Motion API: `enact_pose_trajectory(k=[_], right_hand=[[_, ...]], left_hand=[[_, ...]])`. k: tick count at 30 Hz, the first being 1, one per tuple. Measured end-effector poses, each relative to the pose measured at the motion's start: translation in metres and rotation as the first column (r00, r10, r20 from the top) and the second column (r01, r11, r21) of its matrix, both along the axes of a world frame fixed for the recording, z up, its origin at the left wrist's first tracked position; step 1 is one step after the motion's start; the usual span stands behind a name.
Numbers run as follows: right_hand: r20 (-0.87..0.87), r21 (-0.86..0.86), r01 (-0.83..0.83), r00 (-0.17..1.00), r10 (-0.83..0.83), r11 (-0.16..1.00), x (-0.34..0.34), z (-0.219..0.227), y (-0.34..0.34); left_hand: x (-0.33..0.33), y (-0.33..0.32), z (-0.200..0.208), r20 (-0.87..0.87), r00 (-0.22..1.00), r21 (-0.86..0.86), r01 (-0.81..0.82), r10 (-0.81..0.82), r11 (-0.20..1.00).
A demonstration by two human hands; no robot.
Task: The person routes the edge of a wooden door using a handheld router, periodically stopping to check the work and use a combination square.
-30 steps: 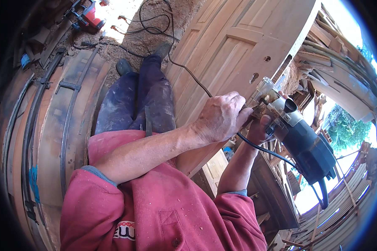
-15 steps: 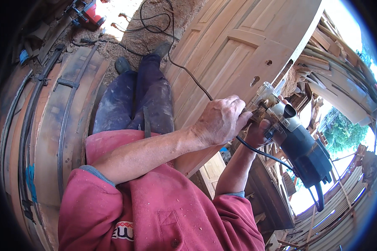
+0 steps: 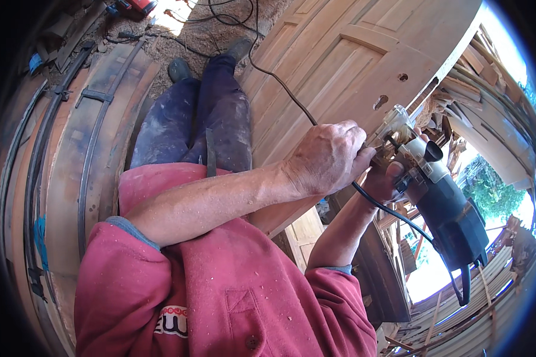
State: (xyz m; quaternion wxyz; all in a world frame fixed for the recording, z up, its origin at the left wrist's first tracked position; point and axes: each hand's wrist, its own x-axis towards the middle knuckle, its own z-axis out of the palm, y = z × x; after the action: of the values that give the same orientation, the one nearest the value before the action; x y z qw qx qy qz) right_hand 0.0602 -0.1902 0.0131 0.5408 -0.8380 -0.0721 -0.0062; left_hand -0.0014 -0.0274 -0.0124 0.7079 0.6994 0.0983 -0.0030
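A trim router [image 3: 449, 208] with a black body, a pale collar and a clear plastic base is held up tilted, over the door's near edge. My right hand [image 3: 386, 178] is wrapped round its collar from below, fingertips showing on the far side. Closed, with fingers bent together, my left hand [image 3: 330, 156] is at the router's base by the bit end. Whatever its fingertips pinch is hidden. The router's black cord [image 3: 393, 212] loops behind my left wrist. Beyond lies a panelled wooden door [image 3: 339, 89] with cut holes [image 3: 380, 102] near its edge.
Wide boards [image 3: 65, 178] with metal bar clamps [image 3: 95, 131] lie at the left. A red tool [image 3: 140, 6] and looped cables [image 3: 232, 21] are on the shaving-strewn floor. Scrap timber [image 3: 488, 113] is heaped at the right, and a dark wooden piece [image 3: 378, 268] stands below my right arm.
The view has shifted slightly, so door, router and both hands appear farther right. Both hands keep about the same hold at the router.
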Motion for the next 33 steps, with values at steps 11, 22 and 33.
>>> enact_pose_trajectory(k=[11, 22, 33], right_hand=[[-0.046, 0.083, 0.009, 0.999, -0.005, 0.996, -0.002, 0.002, 0.005], [-0.136, 0.045, -0.058, 0.989, 0.064, 0.997, -0.002, 0.003, -0.002], [0.067, 0.015, 0.035, 0.997, -0.036, 0.999, 0.006, -0.010, 0.011]], left_hand=[[0.000, 0.000, 0.003, 0.002, 1.000, 0.021, -0.011, 0.011, 1.000], [-0.001, 0.000, -0.003, 0.052, 0.998, 0.020, -0.030, 0.029, 0.999], [0.010, 0.001, -0.004, 0.057, 0.998, 0.018, -0.020, 0.019, 1.000]])
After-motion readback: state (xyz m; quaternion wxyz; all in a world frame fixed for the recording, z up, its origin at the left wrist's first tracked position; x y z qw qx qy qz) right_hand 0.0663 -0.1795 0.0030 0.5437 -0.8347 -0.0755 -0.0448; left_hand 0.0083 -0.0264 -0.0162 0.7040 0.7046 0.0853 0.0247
